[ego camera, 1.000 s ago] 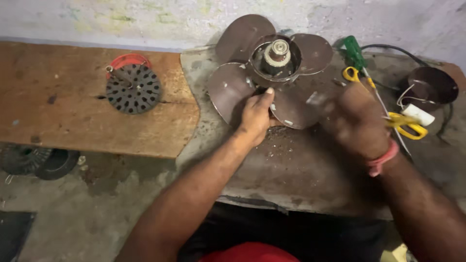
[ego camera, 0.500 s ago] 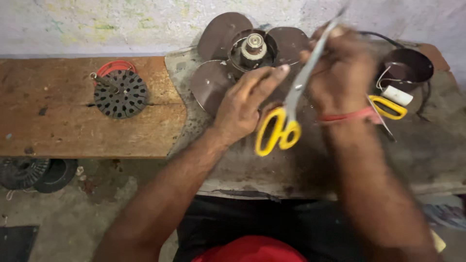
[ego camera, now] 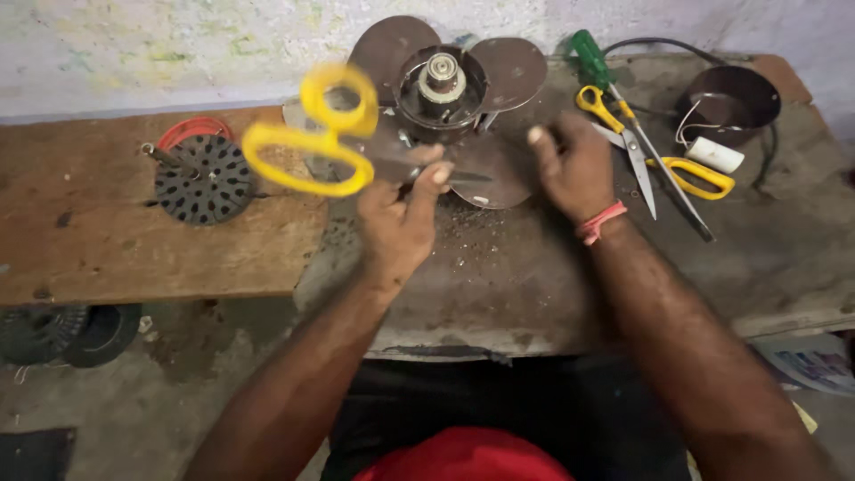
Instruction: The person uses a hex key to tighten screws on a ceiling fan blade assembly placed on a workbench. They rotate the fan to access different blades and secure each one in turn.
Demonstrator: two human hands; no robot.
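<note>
Scissors [ego camera: 312,142] gripped by blades in left hand [ego camera: 401,223]; right hand [ego camera: 574,169] half-open, empty, near fan [ego camera: 445,98]. Safer grip: handles, blades closed.

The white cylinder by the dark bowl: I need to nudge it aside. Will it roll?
The white cylinder lies on its side, so it would probably roll. It looks small and likely light. Thin wires at one end, near the dark bowl, might tether it.

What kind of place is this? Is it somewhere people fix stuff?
It looks like a small repair workshop, probably for fans. A brown fan with its motor hub bared lies on a worn, dusty bench, with a green-handled screwdriver, scissors and a perforated round metal motor part around it.
</note>
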